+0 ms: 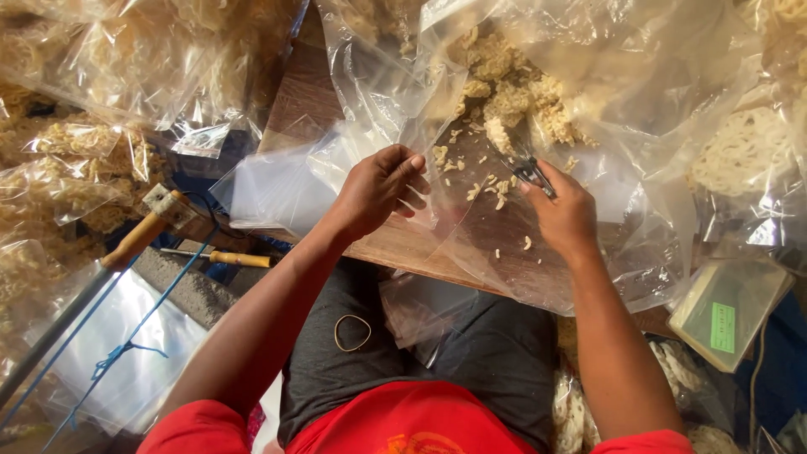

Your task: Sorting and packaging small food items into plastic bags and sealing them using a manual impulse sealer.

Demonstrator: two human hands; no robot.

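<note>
So the person is sitting with a brown wooden board [395,244] across the lap, and both hands are working right over it. The left hand [378,189] is pinching the edge of a thin clear plastic bag [420,134], fingers curled together on the film and holding its mouth up. The right hand [565,214] is clamped around a small dark metal tool [531,172]; it's looking like tongs or a clip, but honestly I can't tell which.

The bit that matters: the pile of pale yellow dried noodle crackers [513,92] is lying up and away from both hands, inside a big crumpled clear plastic sheet [656,101]. The tool's long axis is pointing diagonally up-left, straight at that pile, so the right hand is the nearer one. The bag mouth is sitting just left of the tool tip, with loose cracker crumbs [496,193] scattered on the board between the two hands.

Other stuff lying around: a wooden-handled tool [139,235] off to the left, a blue cord [160,298] running past it, a rubber band [353,332] resting on the dark grey shorts [471,353], and a small pale weighing scale [727,311] at the right.
</note>
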